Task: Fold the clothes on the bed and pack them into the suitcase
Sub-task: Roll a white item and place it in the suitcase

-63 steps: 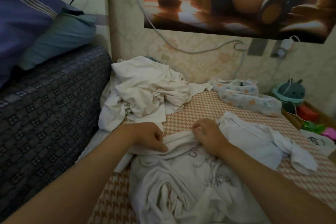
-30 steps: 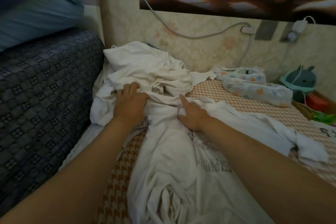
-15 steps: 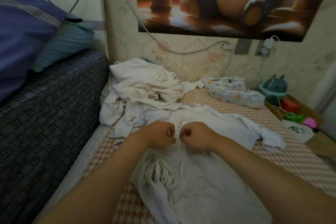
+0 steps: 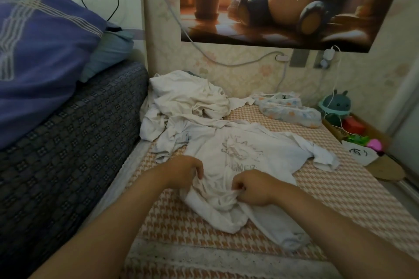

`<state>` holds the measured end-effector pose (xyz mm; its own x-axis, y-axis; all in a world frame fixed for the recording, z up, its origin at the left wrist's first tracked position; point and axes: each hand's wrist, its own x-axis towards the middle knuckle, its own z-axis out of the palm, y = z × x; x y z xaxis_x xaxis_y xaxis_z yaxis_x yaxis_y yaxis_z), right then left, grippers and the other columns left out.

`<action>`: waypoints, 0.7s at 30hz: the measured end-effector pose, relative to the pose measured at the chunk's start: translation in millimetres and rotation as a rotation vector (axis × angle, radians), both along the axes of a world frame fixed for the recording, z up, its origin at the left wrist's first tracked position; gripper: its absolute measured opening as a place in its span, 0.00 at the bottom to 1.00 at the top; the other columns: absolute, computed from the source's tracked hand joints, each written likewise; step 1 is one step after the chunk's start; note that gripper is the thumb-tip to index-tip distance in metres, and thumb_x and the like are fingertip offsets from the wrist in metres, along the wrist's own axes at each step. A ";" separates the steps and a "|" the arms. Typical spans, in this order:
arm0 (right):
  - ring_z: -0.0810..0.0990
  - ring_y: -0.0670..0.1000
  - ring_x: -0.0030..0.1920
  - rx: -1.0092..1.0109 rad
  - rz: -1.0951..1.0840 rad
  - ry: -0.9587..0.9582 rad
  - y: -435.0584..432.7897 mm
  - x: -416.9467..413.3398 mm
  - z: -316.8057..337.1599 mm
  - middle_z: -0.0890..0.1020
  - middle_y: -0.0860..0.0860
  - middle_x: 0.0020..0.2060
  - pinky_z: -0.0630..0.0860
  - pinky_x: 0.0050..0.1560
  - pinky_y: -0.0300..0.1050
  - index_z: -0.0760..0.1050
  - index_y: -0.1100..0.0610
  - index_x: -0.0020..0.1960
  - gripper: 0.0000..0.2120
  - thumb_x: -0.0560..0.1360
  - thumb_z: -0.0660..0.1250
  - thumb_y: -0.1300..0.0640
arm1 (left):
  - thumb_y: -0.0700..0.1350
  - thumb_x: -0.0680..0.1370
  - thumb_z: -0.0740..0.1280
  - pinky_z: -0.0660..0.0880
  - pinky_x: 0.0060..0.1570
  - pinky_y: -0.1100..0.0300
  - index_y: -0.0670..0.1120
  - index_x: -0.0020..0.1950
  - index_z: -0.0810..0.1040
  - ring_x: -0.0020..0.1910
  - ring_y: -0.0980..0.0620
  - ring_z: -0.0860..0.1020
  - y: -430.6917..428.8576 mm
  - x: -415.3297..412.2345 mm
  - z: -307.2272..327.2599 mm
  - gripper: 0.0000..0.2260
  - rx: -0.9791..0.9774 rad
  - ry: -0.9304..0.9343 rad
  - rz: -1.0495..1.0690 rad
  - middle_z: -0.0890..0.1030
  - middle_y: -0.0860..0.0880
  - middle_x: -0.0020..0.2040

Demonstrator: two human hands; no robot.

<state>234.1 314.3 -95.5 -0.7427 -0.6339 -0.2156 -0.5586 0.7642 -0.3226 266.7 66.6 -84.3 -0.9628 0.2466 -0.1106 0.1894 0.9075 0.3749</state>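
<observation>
Both hands, left hand [image 4: 189, 171] and right hand [image 4: 251, 189], pinch the white shirt's [image 4: 240, 154] near hem; its length runs away from them toward the wall.

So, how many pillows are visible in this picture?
2. A purple striped pillow is at far left on the dark patterned surface; a teal pillow is tucked partly under its right edge. Others may lie outside the view.

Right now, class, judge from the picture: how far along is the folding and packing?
Done: nothing looks folded, and no suitcase is in view. In hand: the left hand and right hand both grip the near edge of the T-shirt, spread print-up on the bed. Left: folding it, the crumpled pile behind, the floral garment, then packing.
</observation>
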 end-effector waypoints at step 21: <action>0.71 0.52 0.59 0.272 0.095 0.186 8.8 -21.0 -2.4 0.72 0.49 0.59 0.69 0.61 0.50 0.69 0.44 0.70 0.38 0.64 0.69 0.29 | 0.47 0.79 0.63 0.68 0.39 0.59 0.55 0.43 0.72 0.40 0.53 0.73 6.6 -6.8 7.7 0.06 0.032 -0.007 -0.081 0.73 0.55 0.40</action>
<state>213.1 323.1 -97.9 -0.7253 -0.6403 -0.2528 -0.6618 0.7497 0.0001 259.9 73.2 -76.6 -0.9387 0.3275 -0.1078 0.2593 0.8766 0.4054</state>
